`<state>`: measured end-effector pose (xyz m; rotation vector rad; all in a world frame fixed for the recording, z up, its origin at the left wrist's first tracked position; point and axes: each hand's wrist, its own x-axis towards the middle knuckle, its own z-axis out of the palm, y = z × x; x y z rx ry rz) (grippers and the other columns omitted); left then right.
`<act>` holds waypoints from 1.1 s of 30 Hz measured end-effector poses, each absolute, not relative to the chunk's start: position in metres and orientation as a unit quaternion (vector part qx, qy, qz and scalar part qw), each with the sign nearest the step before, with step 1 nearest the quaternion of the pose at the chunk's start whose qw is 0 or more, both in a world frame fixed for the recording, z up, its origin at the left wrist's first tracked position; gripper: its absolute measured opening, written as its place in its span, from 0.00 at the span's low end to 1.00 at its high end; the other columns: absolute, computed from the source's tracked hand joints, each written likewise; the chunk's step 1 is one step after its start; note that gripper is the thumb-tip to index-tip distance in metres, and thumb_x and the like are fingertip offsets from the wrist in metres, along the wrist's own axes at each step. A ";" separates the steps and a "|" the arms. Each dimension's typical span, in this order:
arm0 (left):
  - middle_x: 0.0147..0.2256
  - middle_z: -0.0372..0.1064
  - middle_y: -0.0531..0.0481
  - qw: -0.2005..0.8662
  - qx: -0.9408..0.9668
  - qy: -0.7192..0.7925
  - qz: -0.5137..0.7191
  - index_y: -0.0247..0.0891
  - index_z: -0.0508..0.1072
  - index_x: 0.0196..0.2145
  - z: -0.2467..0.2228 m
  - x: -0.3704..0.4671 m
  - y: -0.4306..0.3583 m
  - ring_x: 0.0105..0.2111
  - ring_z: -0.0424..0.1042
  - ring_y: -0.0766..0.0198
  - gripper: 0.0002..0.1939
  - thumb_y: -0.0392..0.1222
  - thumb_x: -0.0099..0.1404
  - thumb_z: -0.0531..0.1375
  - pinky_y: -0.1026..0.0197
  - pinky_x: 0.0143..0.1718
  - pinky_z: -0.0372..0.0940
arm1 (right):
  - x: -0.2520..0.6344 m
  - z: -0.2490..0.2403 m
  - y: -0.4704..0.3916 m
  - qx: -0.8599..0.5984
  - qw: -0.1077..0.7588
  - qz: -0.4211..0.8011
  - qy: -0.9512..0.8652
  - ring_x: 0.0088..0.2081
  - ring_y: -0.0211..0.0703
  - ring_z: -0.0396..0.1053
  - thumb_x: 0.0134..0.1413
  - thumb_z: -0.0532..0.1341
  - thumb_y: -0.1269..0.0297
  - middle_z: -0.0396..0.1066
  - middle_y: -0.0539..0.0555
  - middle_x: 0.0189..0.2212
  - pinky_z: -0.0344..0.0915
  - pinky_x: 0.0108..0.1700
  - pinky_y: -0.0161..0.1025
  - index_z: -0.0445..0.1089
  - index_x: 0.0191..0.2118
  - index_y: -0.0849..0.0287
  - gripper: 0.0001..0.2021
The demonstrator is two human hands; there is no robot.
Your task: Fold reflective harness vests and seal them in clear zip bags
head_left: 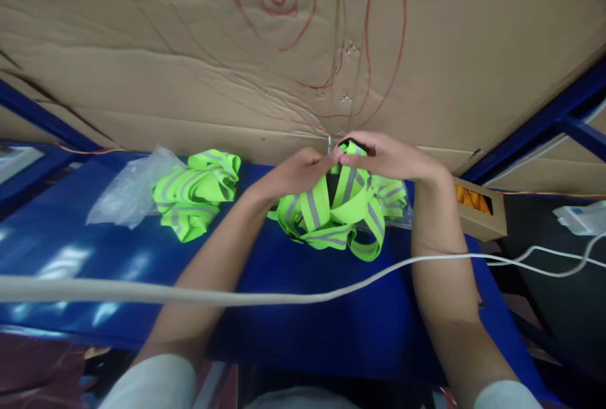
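Observation:
Both of my hands meet at the top of a bundle of neon yellow-green reflective straps (pixel 326 216) with grey stripes. My left hand (pixel 307 172) has its fingers pinched on the strap, thumb close to the other hand. My right hand (pixel 383 153) curls over the bundle's top, where a dark piece shows under the fingers. The lower loops hang loose over the blue table (pixel 293 295). Right behind them lie more straps in a clear bag (pixel 391 197). Farther left sits a second pile of the same straps (pixel 196 191).
A crumpled clear plastic bag (pixel 137 188) lies beside the left pile. On the right stands a cardboard box (pixel 480 207) with orange contents. A white cable (pixel 303 297) crosses in front of my forearms. Behind the table rises a cardboard wall (pixel 449 49) with red marker lines.

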<state>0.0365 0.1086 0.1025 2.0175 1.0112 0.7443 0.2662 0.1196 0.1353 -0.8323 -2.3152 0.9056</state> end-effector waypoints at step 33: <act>0.66 0.68 0.46 -0.208 0.831 0.371 0.359 0.50 0.72 0.62 0.135 0.013 0.102 0.66 0.66 0.45 0.19 0.42 0.76 0.59 0.37 0.64 0.57 | 0.244 0.154 0.105 -0.293 0.421 0.203 -0.834 0.63 0.53 0.68 0.56 0.71 0.61 0.70 0.55 0.57 0.64 0.70 0.54 0.64 0.62 0.50 0.29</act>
